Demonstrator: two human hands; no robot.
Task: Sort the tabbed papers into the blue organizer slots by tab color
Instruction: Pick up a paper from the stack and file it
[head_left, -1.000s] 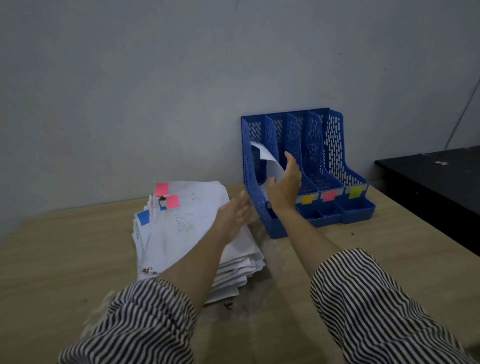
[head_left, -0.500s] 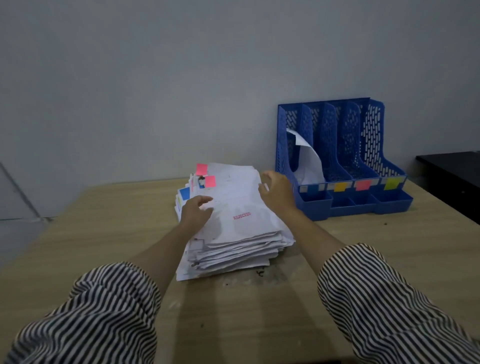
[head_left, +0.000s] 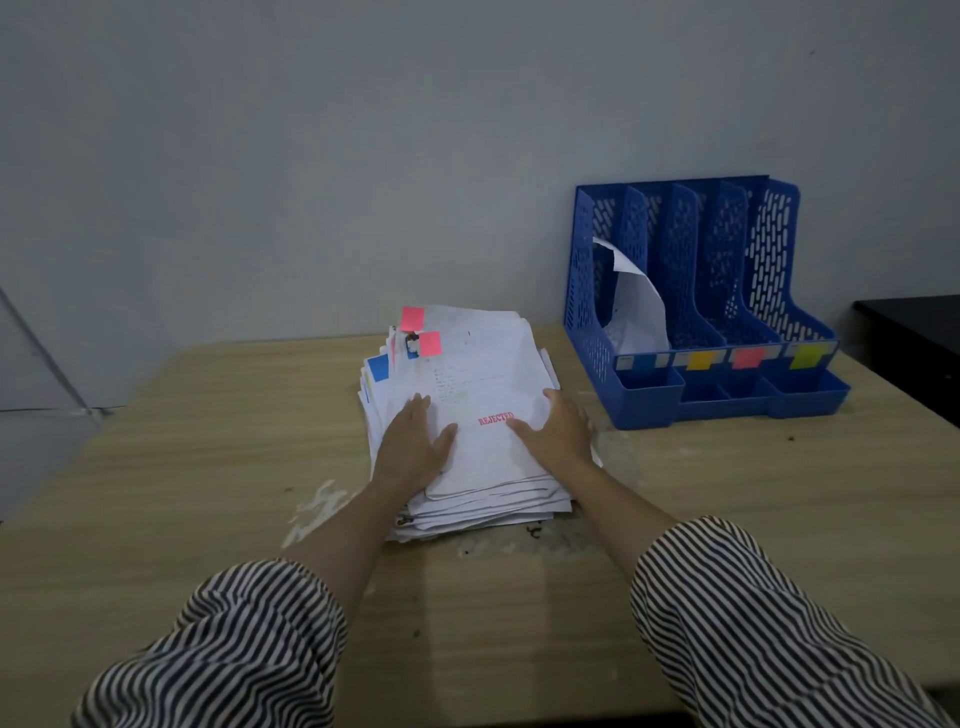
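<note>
A thick stack of white papers (head_left: 478, 374) lies mid-table, with pink tabs (head_left: 412, 318) and a blue tab (head_left: 377, 367) sticking out at its far left. The top sheet bears a red "REJECTED" stamp (head_left: 496, 419). My left hand (head_left: 413, 447) rests flat on the stack's near left part, fingers straight. My right hand (head_left: 558, 434) lies flat on the stack's right side. The blue organizer (head_left: 779, 374) stands to the right with blue, yellow, pink and green labels on its slots. One curled white sheet (head_left: 636, 312) sits in its leftmost slot.
The wooden table (head_left: 208, 467) has scuffed white marks near the stack's front. A grey wall stands close behind. A dark surface (head_left: 914, 332) sits at the far right beyond the table's edge.
My right hand left the organizer's first slot, leaving the sheet there, and came back to the stack. Both hands now lie flat on the top sheet. The view shifted left.
</note>
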